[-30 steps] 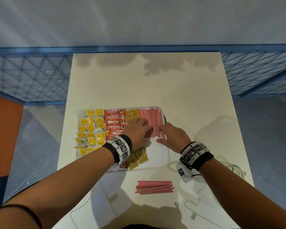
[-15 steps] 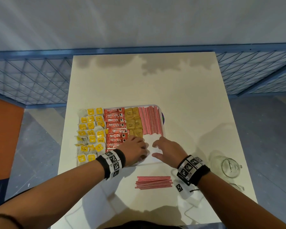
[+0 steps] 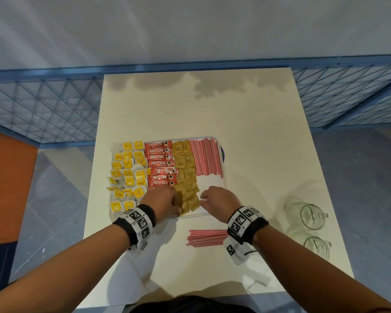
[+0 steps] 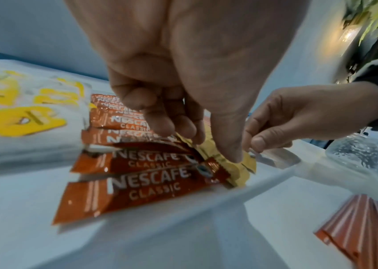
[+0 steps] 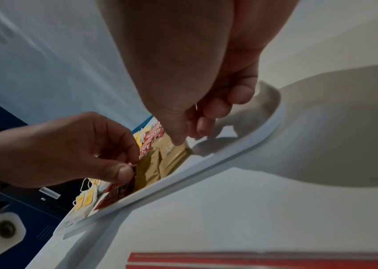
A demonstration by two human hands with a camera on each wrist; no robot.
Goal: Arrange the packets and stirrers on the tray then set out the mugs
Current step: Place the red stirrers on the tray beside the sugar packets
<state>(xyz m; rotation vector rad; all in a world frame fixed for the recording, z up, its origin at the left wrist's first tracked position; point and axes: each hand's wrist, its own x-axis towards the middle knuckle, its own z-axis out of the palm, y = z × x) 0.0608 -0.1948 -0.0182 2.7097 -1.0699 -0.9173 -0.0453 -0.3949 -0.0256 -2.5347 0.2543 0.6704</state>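
A white tray (image 3: pixel 210 184) holds yellow tea bags (image 3: pixel 128 175), red Nescafe sachets (image 3: pixel 160 164), brown sugar packets (image 3: pixel 185 168) and a row of red stirrers (image 3: pixel 207 158). At the tray's near edge my left hand (image 3: pixel 177 205) pinches a brown sugar packet (image 4: pixel 240 169) between thumb and curled fingers, beside the nearest sachet (image 4: pixel 137 189). Just to its right, my right hand (image 3: pixel 202 199) has its fingers curled, and its thumb tip touches a brown packet (image 5: pixel 174 154). A loose bundle of red stirrers (image 3: pixel 205 238) lies on the table in front of the tray.
Two clear glass mugs (image 3: pixel 312 216) (image 3: pixel 317 245) stand at the table's right edge, near my right forearm. The tray's rim (image 5: pixel 206 167) is raised. A blue mesh fence (image 3: pixel 43 109) runs behind and beside the white table (image 3: pixel 212 105).
Both hands have drawn back from the stirrer row to the tray's near edge. My left hand has taken hold of a brown packet. The mugs have come into view.
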